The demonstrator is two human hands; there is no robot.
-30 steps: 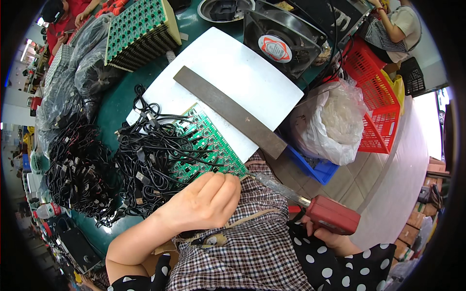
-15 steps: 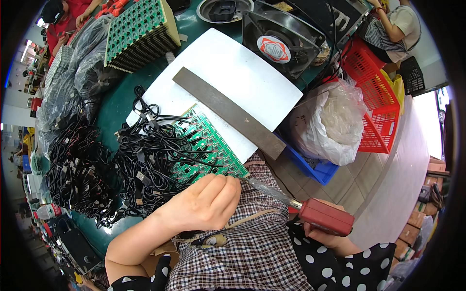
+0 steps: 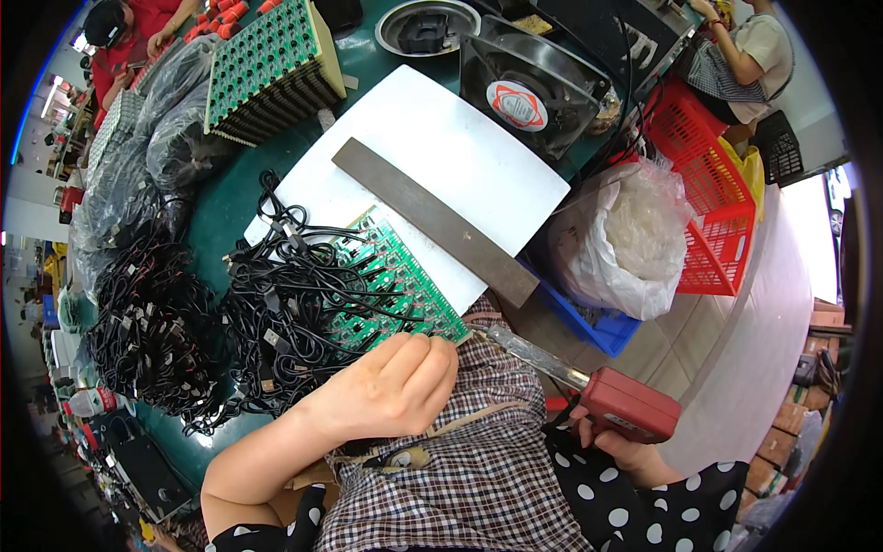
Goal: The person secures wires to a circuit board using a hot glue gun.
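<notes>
My left hand [image 3: 397, 385] is closed in a pinch at the near corner of the green circuit board panel [image 3: 418, 293]; its fingers hide whatever is between them. Black USB cables [image 3: 276, 317] run onto the panel, their thin wire ends lying along its rows. In my right hand [image 3: 621, 446] is a soldering iron [image 3: 635, 405] with a blocky dark red handle. Its metal shaft points up and left, and the tip is close to the panel's near right corner, just right of my left fingers. A flat grey-brown bar [image 3: 432, 219] lies beyond the panel on a white board [image 3: 441, 129].
A stack of green circuit panels [image 3: 271, 69] stands at the back left, near plastic-wrapped bundles [image 3: 179, 138] and more cables [image 3: 152, 340]. At the back are a black fan [image 3: 524, 92] and a round metal dish [image 3: 391, 32]. Right are a white bag [image 3: 625, 244], blue bin [image 3: 593, 327] and red crate [image 3: 727, 235].
The soldering iron has shifted slightly right with my right hand, its tip drawing off a little from my left fingers. My left hand stays nearly where it was.
</notes>
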